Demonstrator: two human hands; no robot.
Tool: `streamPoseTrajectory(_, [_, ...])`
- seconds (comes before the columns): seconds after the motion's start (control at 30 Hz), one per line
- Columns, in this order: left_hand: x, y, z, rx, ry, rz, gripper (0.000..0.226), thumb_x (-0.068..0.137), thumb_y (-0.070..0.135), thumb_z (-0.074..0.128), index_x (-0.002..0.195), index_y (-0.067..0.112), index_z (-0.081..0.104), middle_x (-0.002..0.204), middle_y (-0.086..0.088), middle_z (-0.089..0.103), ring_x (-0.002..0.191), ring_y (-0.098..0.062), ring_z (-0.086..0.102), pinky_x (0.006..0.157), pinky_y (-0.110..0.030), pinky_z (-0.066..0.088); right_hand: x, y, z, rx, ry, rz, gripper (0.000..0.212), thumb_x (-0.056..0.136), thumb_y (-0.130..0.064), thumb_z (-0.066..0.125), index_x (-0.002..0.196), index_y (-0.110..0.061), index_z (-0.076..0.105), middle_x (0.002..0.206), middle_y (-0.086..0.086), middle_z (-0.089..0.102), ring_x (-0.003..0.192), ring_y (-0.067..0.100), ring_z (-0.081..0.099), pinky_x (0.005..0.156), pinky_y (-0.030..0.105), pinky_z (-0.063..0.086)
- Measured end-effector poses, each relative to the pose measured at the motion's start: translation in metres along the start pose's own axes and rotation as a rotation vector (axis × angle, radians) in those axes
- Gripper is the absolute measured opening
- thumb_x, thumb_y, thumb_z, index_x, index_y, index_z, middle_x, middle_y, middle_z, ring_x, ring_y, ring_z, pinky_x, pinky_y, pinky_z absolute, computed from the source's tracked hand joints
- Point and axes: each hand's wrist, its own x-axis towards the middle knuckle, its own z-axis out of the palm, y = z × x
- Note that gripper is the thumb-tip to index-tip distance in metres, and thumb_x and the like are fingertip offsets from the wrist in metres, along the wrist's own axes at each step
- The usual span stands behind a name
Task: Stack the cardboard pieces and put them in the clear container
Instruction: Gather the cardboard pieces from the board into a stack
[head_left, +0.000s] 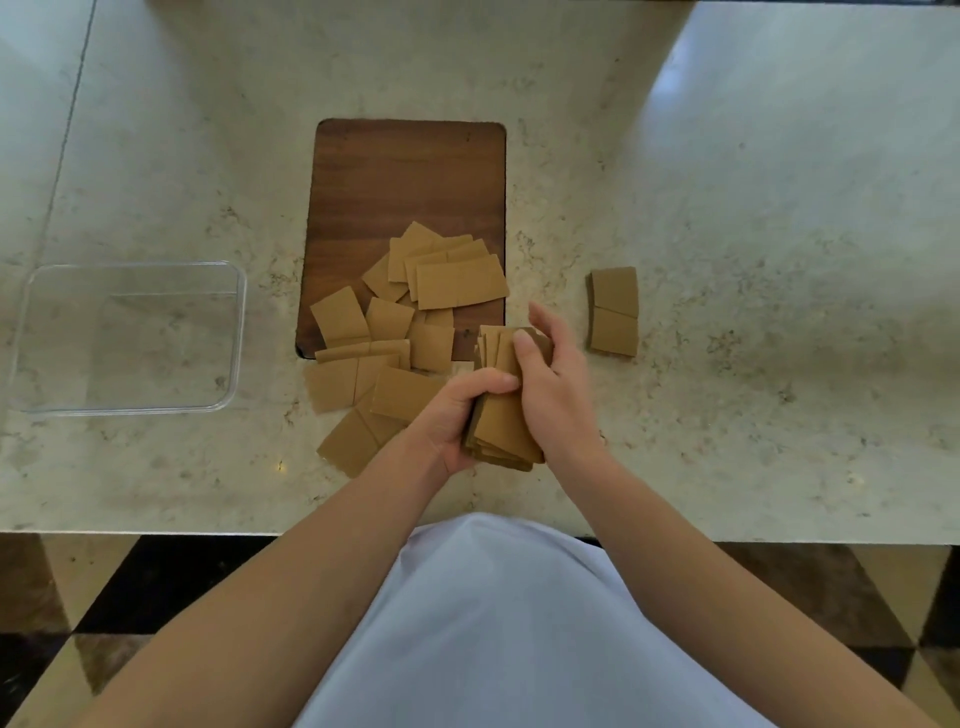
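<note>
counter (727, 182) | clear container (31, 332) set far left, nearer the left hand | loose cardboard pieces (395, 332) strewn between | held stack (506, 415) (long axis front-to-back) gripped by left hand (457, 415), squared by curled right hand (550, 384)

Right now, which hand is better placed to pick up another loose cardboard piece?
Left. The left hand borders the scattered pieces, though both hands grip the stack; the right hand is farther.
</note>
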Motion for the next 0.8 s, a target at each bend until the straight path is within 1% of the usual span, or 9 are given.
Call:
streamPoseTrajectory(0.1, [0.008,0.002,0.015,0.015,0.048,0.032,0.061,0.063,0.021,0.081,0.122,0.009,0.071,0.106,-0.018,0.077,0.089,-0.033,0.076,0.072,-0.046,0.063,0.0,0.005,-0.016,0.155,-0.022,0.206,0.044,0.101,-0.048,0.052,0.142,-0.031,0.051,0.13,-0.006,0.062,0.121,0.018,0.06,0.103,0.044,0.05])
streamPoseTrajectory(0.2, [0.017,0.003,0.032,0.104,0.077,0.051,0.073,0.065,0.021,0.085,0.133,0.007,0.063,0.115,-0.019,0.075,0.096,-0.035,0.075,0.074,-0.046,0.062,-0.002,0.012,-0.035,0.189,-0.056,0.239,0.032,0.103,-0.051,0.048,0.13,-0.038,0.057,0.121,-0.01,0.066,0.111,0.01,0.064,0.09,0.034,0.053])
streamPoseTrajectory(0.27, [0.023,0.003,0.043,0.153,0.12,0.056,0.071,0.067,0.019,0.088,0.132,0.005,0.064,0.118,-0.021,0.074,0.101,-0.037,0.074,0.078,-0.047,0.061,0.0,0.013,-0.047,0.184,-0.026,0.253,0.019,0.104,-0.05,0.046,0.12,-0.044,0.056,0.116,-0.01,0.065,0.106,0.009,0.064,0.083,0.032,0.054])
streamPoseTrajectory(0.33, [0.031,0.003,0.054,0.196,0.172,0.044,0.059,0.072,0.016,0.089,0.126,0.004,0.068,0.119,-0.02,0.075,0.106,-0.038,0.074,0.082,-0.048,0.062,0.008,0.013,-0.063,0.135,-0.009,0.272,0.028,0.105,-0.049,0.045,0.129,-0.038,0.053,0.121,-0.006,0.063,0.11,0.015,0.062,0.092,0.041,0.056])
streamPoseTrajectory(0.4, [0.037,0.001,0.066,0.249,0.213,0.036,0.047,0.081,0.012,0.085,0.125,0.006,0.07,0.119,-0.018,0.076,0.111,-0.036,0.072,0.084,-0.045,0.062,0.019,0.013,-0.078,0.091,-0.024,0.282,0.026,0.106,-0.045,0.046,0.128,-0.034,0.053,0.12,-0.003,0.065,0.109,0.019,0.064,0.097,0.047,0.055])
streamPoseTrajectory(0.53, [0.057,0.0,0.093,0.315,0.384,0.067,0.058,0.089,0.008,0.079,0.141,0.002,0.052,0.131,-0.018,0.067,0.114,-0.033,0.068,0.081,-0.04,0.059,0.037,0.012,-0.093,0.035,0.018,0.27,0.025,0.105,-0.038,0.05,0.125,-0.023,0.055,0.115,0.001,0.066,0.104,0.019,0.066,0.093,0.045,0.057])
streamPoseTrajectory(0.63, [0.081,0.004,0.116,0.444,0.434,0.1,0.038,0.1,0.017,0.066,0.137,0.01,0.06,0.125,-0.013,0.071,0.108,-0.03,0.069,0.088,-0.045,0.06,0.056,0.004,-0.097,0.042,0.056,0.278,0.025,0.104,-0.036,0.053,0.121,-0.02,0.061,0.111,0.0,0.068,0.103,0.02,0.066,0.093,0.045,0.056])
streamPoseTrajectory(0.73, [0.101,0.015,0.135,0.502,0.472,0.076,0.048,0.104,0.023,0.055,0.151,0.014,0.046,0.137,-0.009,0.063,0.117,-0.027,0.063,0.091,-0.042,0.055,0.078,-0.006,-0.103,0.033,0.052,0.298,0.018,0.103,-0.032,0.051,0.112,-0.024,0.064,0.109,-0.001,0.069,0.101,0.02,0.066,0.092,0.044,0.055])
streamPoseTrajectory(0.8, [0.113,0.022,0.143,0.512,0.495,0.054,0.057,0.104,0.023,0.052,0.157,0.013,0.035,0.146,-0.011,0.056,0.126,-0.029,0.058,0.098,-0.043,0.052,0.091,-0.011,-0.106,0.038,0.047,0.302,0.012,0.101,-0.03,0.05,0.099,-0.029,0.062,0.104,-0.002,0.068,0.098,0.019,0.065,0.081,0.039,0.054])
